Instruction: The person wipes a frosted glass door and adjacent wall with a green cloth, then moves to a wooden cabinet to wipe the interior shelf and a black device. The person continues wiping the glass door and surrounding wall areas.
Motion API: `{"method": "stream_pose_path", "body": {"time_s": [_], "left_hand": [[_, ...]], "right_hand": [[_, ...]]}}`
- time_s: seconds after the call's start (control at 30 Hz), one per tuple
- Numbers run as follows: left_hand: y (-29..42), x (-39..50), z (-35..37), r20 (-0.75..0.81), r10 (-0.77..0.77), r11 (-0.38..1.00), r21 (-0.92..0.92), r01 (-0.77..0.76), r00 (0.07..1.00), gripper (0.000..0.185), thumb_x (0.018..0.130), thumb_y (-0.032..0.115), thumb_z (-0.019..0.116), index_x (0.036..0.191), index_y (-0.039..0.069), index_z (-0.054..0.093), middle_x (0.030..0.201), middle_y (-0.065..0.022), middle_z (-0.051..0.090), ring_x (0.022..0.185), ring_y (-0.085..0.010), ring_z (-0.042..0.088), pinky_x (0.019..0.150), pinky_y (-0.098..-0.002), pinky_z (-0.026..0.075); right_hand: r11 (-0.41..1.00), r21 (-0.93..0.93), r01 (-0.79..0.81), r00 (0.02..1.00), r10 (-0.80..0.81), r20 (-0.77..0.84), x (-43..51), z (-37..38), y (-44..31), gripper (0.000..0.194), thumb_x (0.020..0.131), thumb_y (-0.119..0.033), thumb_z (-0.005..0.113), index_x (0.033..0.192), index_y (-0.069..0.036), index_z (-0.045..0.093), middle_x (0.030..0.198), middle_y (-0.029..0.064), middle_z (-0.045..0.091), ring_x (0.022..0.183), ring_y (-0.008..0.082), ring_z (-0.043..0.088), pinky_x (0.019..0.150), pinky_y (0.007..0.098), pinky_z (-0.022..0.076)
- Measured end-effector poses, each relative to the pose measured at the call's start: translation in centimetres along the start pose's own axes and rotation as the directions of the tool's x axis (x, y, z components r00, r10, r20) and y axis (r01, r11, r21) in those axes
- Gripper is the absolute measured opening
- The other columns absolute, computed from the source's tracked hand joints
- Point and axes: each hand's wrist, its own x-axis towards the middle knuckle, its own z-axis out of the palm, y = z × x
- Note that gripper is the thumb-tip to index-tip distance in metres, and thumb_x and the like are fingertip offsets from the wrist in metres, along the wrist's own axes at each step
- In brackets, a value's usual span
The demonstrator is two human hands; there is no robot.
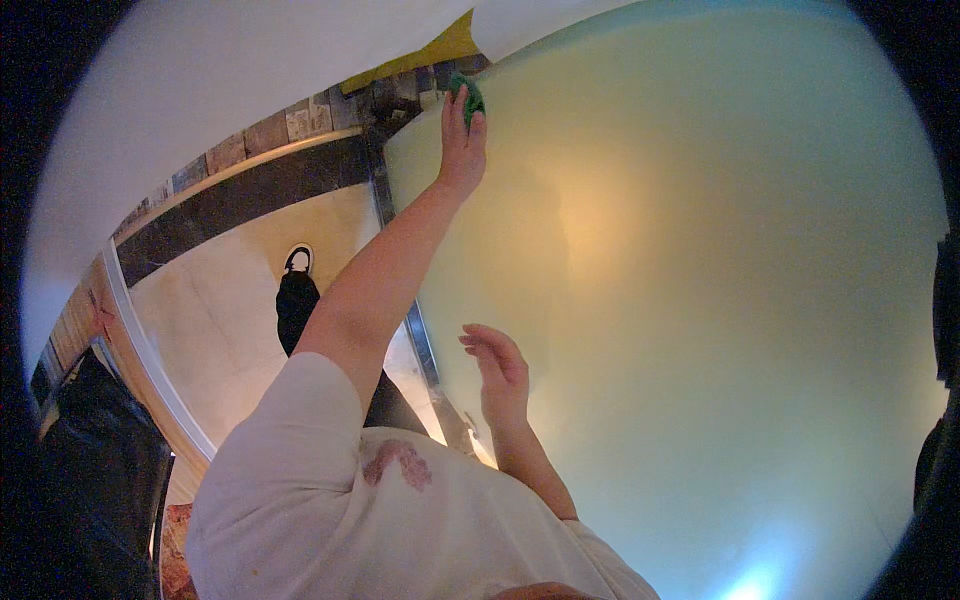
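My left hand (463,150) reaches far forward with the arm nearly straight. Its fingers press a green cloth or scouring pad (472,109) to the far edge of a large, glossy pale wall or panel (675,285). Closer to my body, my right hand (504,375) is raised in front of that surface, fingers loosely bent and nothing in them. Whether it touches the panel I cannot tell.
A dark baseboard (380,180) edges the panel beside a pale floor (210,322). Further off are a dark strip (247,202) and patterned tiles or planks (266,131). My shoe (300,259) stands on the floor. Dark fabric or a bag (105,465) is at lower left.
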Motion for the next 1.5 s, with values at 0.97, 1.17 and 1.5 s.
{"method": "stream_pose_path", "body": {"time_s": [0.97, 1.17, 1.5], "left_hand": [[-4.2, -22.7, 0.0, 0.226, -0.440, 0.886, -0.044, 0.461, 0.869, 0.074, 0.102, 0.047, 0.036, 0.155, 0.009, 0.003, 0.160, -0.0223, -0.001, 0.148, -0.0390, 0.002, 0.120, -0.0465, 0.008], [10.3, -26.7, -1.5, 0.427, 0.236, 0.971, -0.139, -0.195, 0.873, 0.083, 0.096, 0.056, 0.044, 0.155, 0.008, 0.012, 0.158, -0.0292, -0.001, 0.144, -0.0532, -0.003, 0.114, -0.0643, 0.005], [9.4, -20.9, 0.1, 0.240, 0.650, 0.759, -0.172, -0.628, 0.721, 0.057, 0.096, 0.050, 0.048, 0.147, 0.026, 0.040, 0.157, -0.0225, 0.019, 0.145, -0.0459, 0.016, 0.115, -0.0580, 0.016]], "right_hand": [[0.944, -0.026, 0.328, 0.941, -0.329, -0.076, -3.8, -2.1, -0.7, 0.022, 0.092, 0.010, 0.043, 0.098, 0.001, 0.061, 0.099, 0.0144, 0.066, 0.094, 0.0206, 0.061, 0.085, 0.0319, 0.0482], [0.762, -0.046, 0.646, 0.762, -0.648, -0.014, -5.6, -4.1, -2.0, 0.014, 0.090, 0.006, 0.050, 0.097, -0.002, 0.059, 0.093, 0.0182, 0.067, 0.085, 0.0294, 0.066, 0.083, 0.0391, 0.0519], [0.801, -0.020, 0.598, 0.801, -0.598, 0.021, -6.0, -4.3, -3.0, 0.026, 0.084, 0.014, 0.046, 0.099, -0.001, 0.061, 0.093, 0.0175, 0.068, 0.084, 0.0308, 0.064, 0.076, 0.0398, 0.0522]]}}
